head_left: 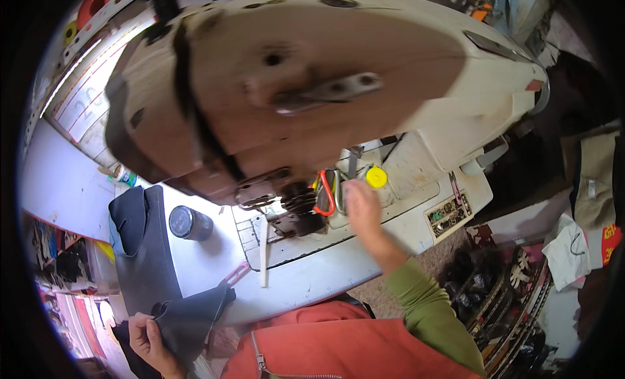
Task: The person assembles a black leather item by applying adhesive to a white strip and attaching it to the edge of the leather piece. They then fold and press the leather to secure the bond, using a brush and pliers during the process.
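Observation:
At the lower left my left hand [148, 343] pinches the edge of a piece of dark grey cloth [195, 320], thumb on top. The cloth hangs beside the table's front edge. My right hand [362, 206] reaches over the bed of a sewing machine [430, 138]; its fingers are blurred and partly hidden. Just left of those fingers is a red-orange looped handle [326, 195], beside a pale one. A round yellow tape measure [375, 177] lies right behind the hand. I cannot make out whether this hand grips anything.
The machine's large head hangs over the table. On the white tabletop [306, 278] are a dark cylindrical jar [189, 223], a pale flat strip [263, 252] and a pink slotted tool [236, 273]. A tray of small metal parts [448, 217] sits at the right end. More dark cloth [146, 268] drapes left.

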Demonstrator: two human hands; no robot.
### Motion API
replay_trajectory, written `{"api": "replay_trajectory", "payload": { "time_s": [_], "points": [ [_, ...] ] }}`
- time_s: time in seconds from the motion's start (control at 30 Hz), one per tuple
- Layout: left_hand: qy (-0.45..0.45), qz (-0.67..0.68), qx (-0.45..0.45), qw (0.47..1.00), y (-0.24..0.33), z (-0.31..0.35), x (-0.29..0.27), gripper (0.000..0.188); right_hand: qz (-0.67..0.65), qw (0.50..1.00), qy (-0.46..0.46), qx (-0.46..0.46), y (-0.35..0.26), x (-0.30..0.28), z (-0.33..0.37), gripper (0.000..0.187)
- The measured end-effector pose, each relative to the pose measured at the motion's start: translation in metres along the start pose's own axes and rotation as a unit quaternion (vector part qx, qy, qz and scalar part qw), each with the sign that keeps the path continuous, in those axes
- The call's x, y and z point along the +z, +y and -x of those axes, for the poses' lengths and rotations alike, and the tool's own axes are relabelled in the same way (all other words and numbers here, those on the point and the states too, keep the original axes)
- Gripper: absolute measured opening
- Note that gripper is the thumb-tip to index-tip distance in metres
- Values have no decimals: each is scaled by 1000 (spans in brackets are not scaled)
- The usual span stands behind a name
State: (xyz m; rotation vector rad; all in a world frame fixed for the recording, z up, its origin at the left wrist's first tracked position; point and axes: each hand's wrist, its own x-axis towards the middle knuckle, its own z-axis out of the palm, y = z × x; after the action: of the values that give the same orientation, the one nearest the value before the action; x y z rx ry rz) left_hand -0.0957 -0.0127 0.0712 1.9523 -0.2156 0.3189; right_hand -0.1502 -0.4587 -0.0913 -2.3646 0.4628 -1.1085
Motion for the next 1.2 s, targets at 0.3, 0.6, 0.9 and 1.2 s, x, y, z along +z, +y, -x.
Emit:
{"api": "replay_trajectory", "payload": {
  "time_s": [0.3,0.6,0.9,1.2],
  "points": [
    [24,69,11,997,21,10,16,15,324,900,-278,-94,52,-13,-65,9],
    [28,74,-36,996,-33,10,12,12,179,925,-314,-119,107,-1,-65,13],
    [-71,11,-124,990,-56,16,1,8,276,866,-389,-146,135,-10,-83,28],
    [-151,-80,-159,972,-67,19,1,14,140,922,-306,-191,-103,-93,-76,7]
  ]
}}
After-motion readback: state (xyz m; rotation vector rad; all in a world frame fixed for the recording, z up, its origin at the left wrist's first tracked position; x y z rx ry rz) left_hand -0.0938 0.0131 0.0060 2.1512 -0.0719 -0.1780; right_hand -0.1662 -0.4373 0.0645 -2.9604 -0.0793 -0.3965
